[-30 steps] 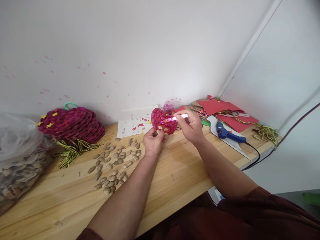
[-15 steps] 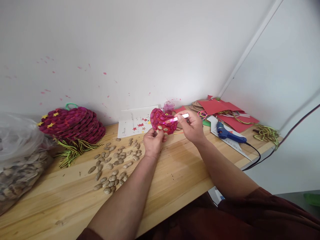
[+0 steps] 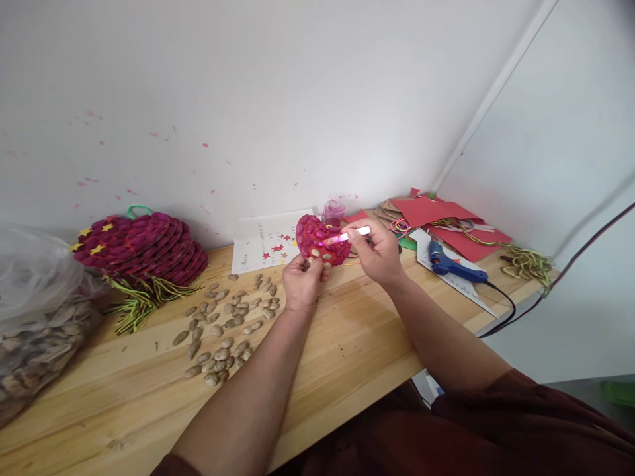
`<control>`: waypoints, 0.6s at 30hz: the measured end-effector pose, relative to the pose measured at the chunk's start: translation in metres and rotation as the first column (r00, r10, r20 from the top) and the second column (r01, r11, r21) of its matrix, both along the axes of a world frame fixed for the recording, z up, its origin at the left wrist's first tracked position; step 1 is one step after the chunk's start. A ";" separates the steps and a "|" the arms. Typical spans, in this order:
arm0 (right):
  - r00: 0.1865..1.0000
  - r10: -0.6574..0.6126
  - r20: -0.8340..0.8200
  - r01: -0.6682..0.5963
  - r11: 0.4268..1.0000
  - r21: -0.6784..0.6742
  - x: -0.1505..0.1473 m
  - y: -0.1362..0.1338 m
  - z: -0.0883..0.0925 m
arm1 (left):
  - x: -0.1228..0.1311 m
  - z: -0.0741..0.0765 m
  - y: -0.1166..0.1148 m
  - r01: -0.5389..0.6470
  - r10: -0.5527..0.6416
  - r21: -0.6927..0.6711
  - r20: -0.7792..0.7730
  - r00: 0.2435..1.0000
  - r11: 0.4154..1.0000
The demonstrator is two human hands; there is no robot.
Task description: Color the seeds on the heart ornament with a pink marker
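My left hand [image 3: 303,283] grips the lower edge of a magenta, peanut-covered piece [image 3: 308,233], which is tilted up above the table. A few nuts near my left fingers are still pale. In my right hand [image 3: 380,251] is a white-handled brush [image 3: 358,233], pinched between thumb and fingers. Its pink-stained end touches the face of the piece. Behind the piece stands a clear cup [image 3: 334,211] with pink paint. Loose peanuts [image 3: 221,355] lie on the wooden table [image 3: 347,377] left of my left forearm.
A stack of magenta pieces [image 3: 163,254] with green strings and a plastic bag of peanuts [image 3: 40,350] are at the left. White paper with stars [image 3: 248,241] lies behind. Red sheets [image 3: 426,213] and a blue glue gun [image 3: 454,268] with its cord sit at the right.
The whole view has shifted slightly. The brush and my right hand have moved a little on the piece; both hands keep their holds.
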State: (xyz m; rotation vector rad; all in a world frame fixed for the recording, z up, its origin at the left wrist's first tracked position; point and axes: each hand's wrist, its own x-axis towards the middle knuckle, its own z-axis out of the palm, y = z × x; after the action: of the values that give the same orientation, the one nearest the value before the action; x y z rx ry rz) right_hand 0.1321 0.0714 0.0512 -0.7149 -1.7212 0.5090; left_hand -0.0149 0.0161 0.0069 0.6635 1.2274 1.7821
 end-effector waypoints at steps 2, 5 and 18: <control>1.000 -0.001 0.004 0.001 1.000 0.003 0.000 0.000 -0.001 | 0.000 0.000 0.000 -0.005 0.005 -0.005 0.004 1.000 1.000; 1.000 -0.007 0.011 0.007 1.000 0.013 0.000 0.000 -0.002 | 0.000 -0.001 0.001 -0.011 0.011 -0.008 0.010 1.000 1.000; 0.998 -0.057 0.029 0.055 0.996 0.069 0.003 0.002 0.000 | -0.001 -0.003 0.001 -0.012 0.012 -0.013 0.003 1.000 1.000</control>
State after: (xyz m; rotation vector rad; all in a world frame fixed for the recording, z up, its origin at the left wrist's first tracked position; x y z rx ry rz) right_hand 0.1351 0.0734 0.0510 -0.7233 -1.7343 0.4004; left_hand -0.0156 0.0175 0.0042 0.6473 1.2421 1.7827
